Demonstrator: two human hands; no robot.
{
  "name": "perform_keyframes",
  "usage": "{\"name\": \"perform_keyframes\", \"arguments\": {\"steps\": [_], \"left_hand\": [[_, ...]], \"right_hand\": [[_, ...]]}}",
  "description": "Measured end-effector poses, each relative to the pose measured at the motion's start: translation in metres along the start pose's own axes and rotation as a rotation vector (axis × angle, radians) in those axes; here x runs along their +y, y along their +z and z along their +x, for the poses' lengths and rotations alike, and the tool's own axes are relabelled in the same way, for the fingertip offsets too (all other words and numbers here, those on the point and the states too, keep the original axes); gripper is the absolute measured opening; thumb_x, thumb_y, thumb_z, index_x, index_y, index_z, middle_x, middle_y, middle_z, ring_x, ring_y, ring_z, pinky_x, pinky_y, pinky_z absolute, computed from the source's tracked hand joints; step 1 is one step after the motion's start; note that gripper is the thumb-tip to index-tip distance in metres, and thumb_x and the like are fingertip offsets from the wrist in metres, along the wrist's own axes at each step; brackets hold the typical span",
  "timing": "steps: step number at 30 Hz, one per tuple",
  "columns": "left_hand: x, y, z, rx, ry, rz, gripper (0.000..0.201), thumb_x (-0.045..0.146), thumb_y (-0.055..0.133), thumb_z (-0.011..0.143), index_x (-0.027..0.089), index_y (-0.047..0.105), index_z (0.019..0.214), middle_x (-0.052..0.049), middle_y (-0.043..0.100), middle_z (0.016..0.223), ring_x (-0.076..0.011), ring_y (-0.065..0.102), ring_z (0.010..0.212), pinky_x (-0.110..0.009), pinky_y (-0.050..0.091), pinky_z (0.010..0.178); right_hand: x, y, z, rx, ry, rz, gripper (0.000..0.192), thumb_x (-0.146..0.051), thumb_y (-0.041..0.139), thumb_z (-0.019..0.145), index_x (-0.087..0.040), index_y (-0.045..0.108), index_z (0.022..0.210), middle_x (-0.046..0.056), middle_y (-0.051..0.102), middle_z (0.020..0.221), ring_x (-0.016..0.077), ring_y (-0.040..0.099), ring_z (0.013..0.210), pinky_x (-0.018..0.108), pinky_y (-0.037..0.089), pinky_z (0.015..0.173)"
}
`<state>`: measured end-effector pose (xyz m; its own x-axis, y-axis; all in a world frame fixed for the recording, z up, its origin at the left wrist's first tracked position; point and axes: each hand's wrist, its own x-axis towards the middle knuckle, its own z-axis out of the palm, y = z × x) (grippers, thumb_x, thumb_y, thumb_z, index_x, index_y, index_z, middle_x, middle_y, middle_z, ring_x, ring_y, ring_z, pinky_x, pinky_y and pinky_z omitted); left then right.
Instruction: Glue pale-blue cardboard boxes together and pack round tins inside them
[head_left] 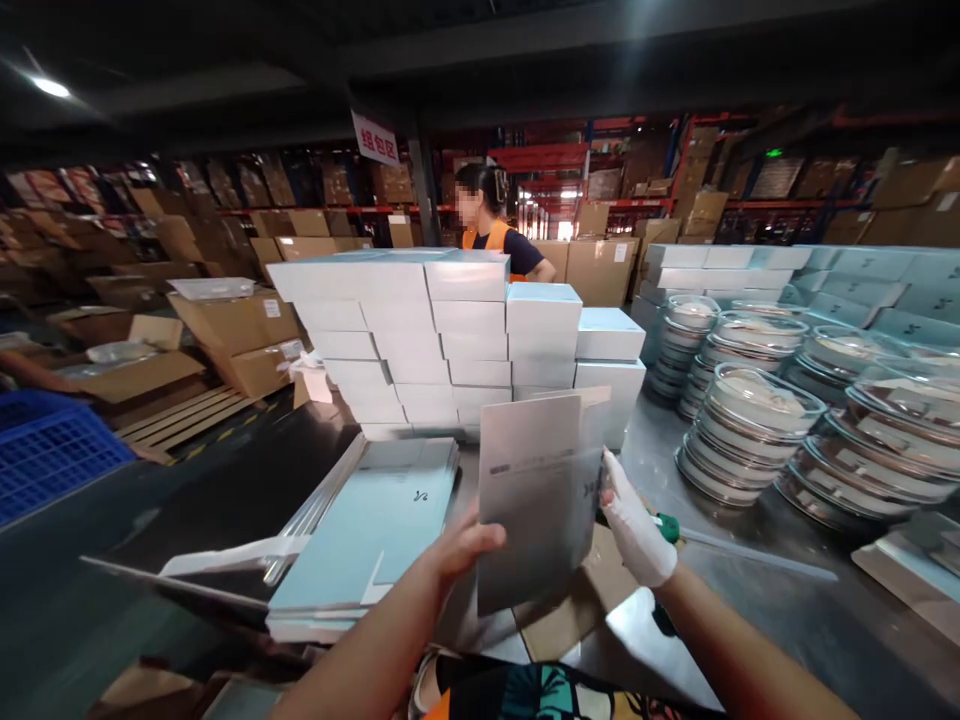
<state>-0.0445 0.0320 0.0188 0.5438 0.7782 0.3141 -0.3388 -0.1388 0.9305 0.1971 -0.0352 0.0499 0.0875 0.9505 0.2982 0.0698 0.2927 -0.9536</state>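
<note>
A pale grey-blue carton [529, 500] stands upright in front of me, partly unfolded, with a flap up at its top right. My left hand [474, 545] is bare and grips the carton's left edge, thumb on the front face and the other fingers hidden. On the carton's right side is my right hand [634, 525], in a white glove, its fingers closed against that side. A stack of flat light-blue cartons [375, 520] lies to the left of my left hand. Beside my right wrist is a green-handled tool [666, 526], partly hidden.
White boxes [420, 345] form a tall stacked wall ahead. Piles of round clear-lidded containers [750, 430] stand on the metal table [720, 610] at right, with more boxes behind. A person in an orange vest [493, 238] is beyond the wall. A blue crate [60, 450] sits far left.
</note>
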Motion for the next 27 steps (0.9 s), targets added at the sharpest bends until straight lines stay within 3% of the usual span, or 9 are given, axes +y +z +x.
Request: {"name": "perform_keyframes", "arguments": {"steps": [5, 8, 10, 13, 15, 17, 19, 23, 27], "left_hand": [[-0.023, 0.026, 0.026, 0.423, 0.128, 0.32, 0.134, 0.066, 0.099, 0.056, 0.023, 0.032, 0.163, -0.017, 0.07, 0.134, -0.0395, 0.068, 0.128, -0.054, 0.055, 0.109], [-0.03, 0.029, 0.027, 0.408, 0.162, 0.419, 0.157, 0.06, 0.103, 0.053, 0.024, 0.007, 0.172, -0.017, 0.066, 0.137, -0.0381, 0.069, 0.125, -0.056, 0.055, 0.108], [-0.023, 0.027, 0.026, 0.33, 0.279, 0.464, 0.151, 0.064, 0.102, 0.053, 0.023, 0.018, 0.172, -0.019, 0.062, 0.144, -0.0392, 0.067, 0.126, -0.055, 0.056, 0.106], [-0.002, 0.028, 0.024, 0.196, 0.47, 0.537, 0.078, 0.068, 0.09, 0.073, 0.022, 0.07, 0.132, -0.016, 0.069, 0.126, -0.0378, 0.065, 0.122, -0.051, 0.057, 0.104], [0.01, 0.032, 0.022, 0.152, 0.501, 0.549, 0.048, 0.066, 0.079, 0.088, 0.021, 0.077, 0.104, -0.014, 0.071, 0.11, -0.0338, 0.066, 0.113, -0.048, 0.057, 0.1], [0.012, 0.035, 0.018, 0.205, 0.498, 0.465, 0.053, 0.068, 0.074, 0.091, 0.02, 0.075, 0.113, -0.015, 0.069, 0.119, -0.0314, 0.067, 0.113, -0.045, 0.058, 0.098], [0.006, 0.034, 0.013, 0.255, 0.497, 0.383, 0.074, 0.075, 0.076, 0.086, 0.021, 0.066, 0.135, -0.017, 0.065, 0.137, -0.0331, 0.066, 0.124, -0.046, 0.056, 0.103], [-0.008, 0.023, 0.002, 0.214, 0.418, 0.534, 0.07, 0.07, 0.088, 0.076, 0.024, 0.071, 0.126, -0.013, 0.072, 0.124, -0.0364, 0.06, 0.136, -0.054, 0.043, 0.123], [0.007, 0.014, 0.004, 0.446, 0.4, 0.457, 0.061, 0.065, 0.092, 0.073, 0.023, 0.073, 0.114, -0.008, 0.072, 0.11, -0.0298, 0.067, 0.112, -0.045, 0.051, 0.108]], "right_hand": [[-0.021, 0.0, -0.014, -0.048, 0.064, -0.009, 0.098, -0.093, 0.065, 0.08, -0.025, 0.066, 0.151, 0.02, 0.074, 0.142, 0.0405, 0.07, 0.134, 0.057, 0.058, 0.114], [-0.031, -0.002, -0.015, 0.129, -0.012, -0.005, 0.091, -0.088, 0.068, 0.083, -0.03, 0.062, 0.153, 0.016, 0.073, 0.145, 0.037, 0.071, 0.133, 0.053, 0.058, 0.115], [-0.035, -0.004, -0.013, 0.146, -0.086, -0.029, 0.09, -0.088, 0.072, 0.08, -0.03, 0.065, 0.148, 0.014, 0.069, 0.151, 0.0365, 0.066, 0.14, 0.049, 0.058, 0.115], [-0.038, -0.002, -0.008, 0.098, -0.095, -0.083, 0.082, -0.087, 0.073, 0.079, -0.025, 0.073, 0.133, 0.015, 0.074, 0.142, 0.0379, 0.07, 0.132, 0.048, 0.062, 0.106], [-0.038, 0.005, -0.003, 0.205, -0.047, -0.132, 0.063, -0.076, 0.071, 0.085, -0.025, 0.074, 0.121, 0.013, 0.08, 0.124, 0.0362, 0.075, 0.116, 0.048, 0.065, 0.098], [-0.037, 0.014, 0.002, 0.375, -0.039, -0.191, 0.046, -0.06, 0.073, 0.085, -0.025, 0.07, 0.115, 0.011, 0.08, 0.113, 0.0335, 0.075, 0.107, 0.047, 0.064, 0.095], [-0.038, 0.021, 0.007, 0.463, -0.079, -0.178, 0.046, -0.047, 0.073, 0.08, -0.026, 0.063, 0.12, 0.01, 0.079, 0.115, 0.0313, 0.075, 0.107, 0.046, 0.063, 0.096], [-0.039, 0.005, 0.014, 0.358, -0.104, -0.127, 0.054, -0.049, 0.065, 0.085, -0.026, 0.055, 0.133, 0.013, 0.076, 0.129, 0.0289, 0.074, 0.115, 0.045, 0.062, 0.098], [-0.017, -0.047, 0.005, 0.265, 0.023, -0.638, 0.047, -0.06, 0.051, 0.093, -0.022, 0.069, 0.115, 0.019, 0.077, 0.123, 0.0374, 0.074, 0.119, 0.053, 0.058, 0.102]]}}
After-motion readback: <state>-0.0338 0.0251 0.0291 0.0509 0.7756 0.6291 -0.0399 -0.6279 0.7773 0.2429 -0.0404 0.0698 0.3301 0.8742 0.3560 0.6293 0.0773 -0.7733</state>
